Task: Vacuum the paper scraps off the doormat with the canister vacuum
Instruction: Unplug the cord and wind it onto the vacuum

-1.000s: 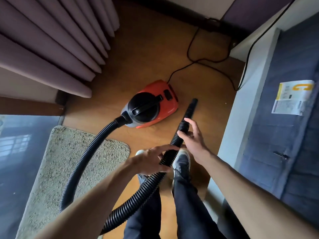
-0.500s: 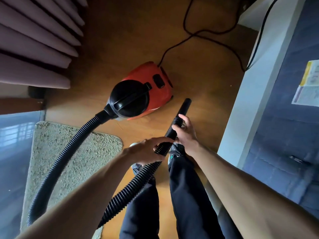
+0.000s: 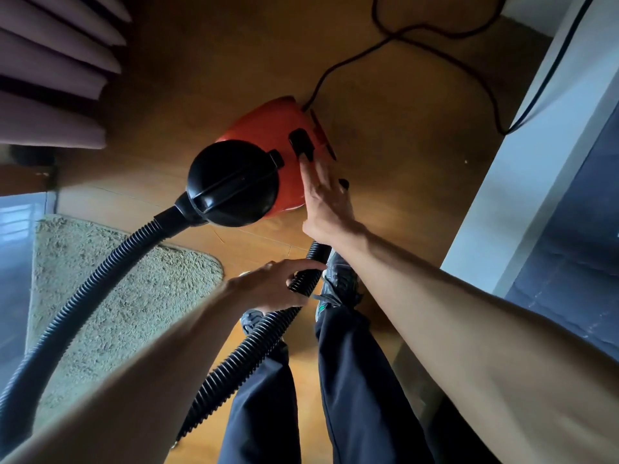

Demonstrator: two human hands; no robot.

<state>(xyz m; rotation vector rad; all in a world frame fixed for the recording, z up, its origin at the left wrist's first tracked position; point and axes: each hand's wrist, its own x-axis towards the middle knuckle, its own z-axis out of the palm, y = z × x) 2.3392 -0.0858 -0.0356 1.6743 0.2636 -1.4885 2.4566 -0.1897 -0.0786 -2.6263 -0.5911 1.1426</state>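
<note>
The red canister vacuum (image 3: 264,128) with a black domed lid sits on the wooden floor ahead of me. Its black ribbed hose (image 3: 100,283) loops left over the beige shaggy doormat (image 3: 134,296) and back toward my legs. My left hand (image 3: 271,286) grips the hose near its nozzle end. My right hand (image 3: 326,199) reaches forward with straight fingers, a fingertip touching the black switch (image 3: 300,142) on top of the vacuum. The nozzle tip (image 3: 344,184) peeks out behind my right hand. No paper scraps show on the visible part of the mat.
The black power cord (image 3: 402,38) snakes across the floor behind the vacuum toward a white wall edge (image 3: 536,155) at right. Purple curtains (image 3: 50,78) hang at upper left. A glass door (image 3: 13,262) borders the mat. My shoes (image 3: 338,283) stand between mat and wall.
My right hand has let go of the hose nozzle and reached forward to the vacuum's switch. I have leaned closer to the vacuum. My left hand still holds the hose.
</note>
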